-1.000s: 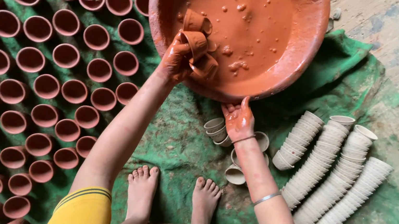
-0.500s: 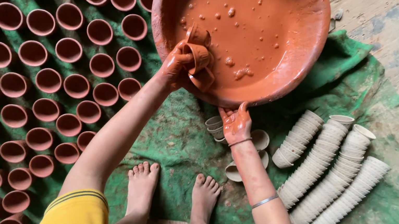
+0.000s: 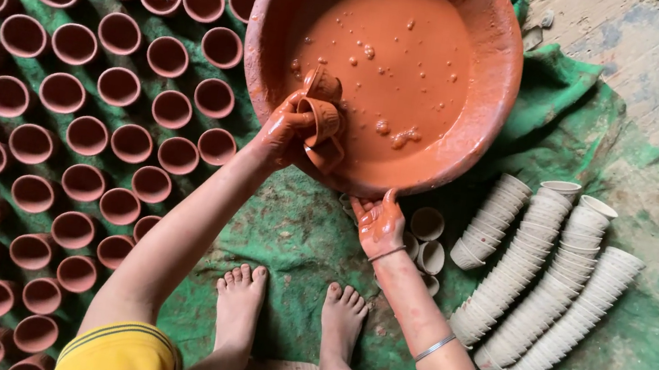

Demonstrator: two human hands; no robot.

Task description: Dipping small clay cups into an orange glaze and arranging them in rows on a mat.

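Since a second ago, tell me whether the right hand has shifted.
Yes. The right hand has moved up from the loose pale cups toward the big basin, fingertips now touching the rim's underside.

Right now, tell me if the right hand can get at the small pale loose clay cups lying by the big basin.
Probably yes: the right hand hovers just beside the loose pale clay cups, with nothing between them.

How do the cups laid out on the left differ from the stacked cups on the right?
The cups on the left are reddish-brown; the stacked cups are pale grey. The left ones stand singly, mouths up, in rows on the green cloth; the stacked ones lie nested in tilted columns. Both look like small clay cups of similar shape.
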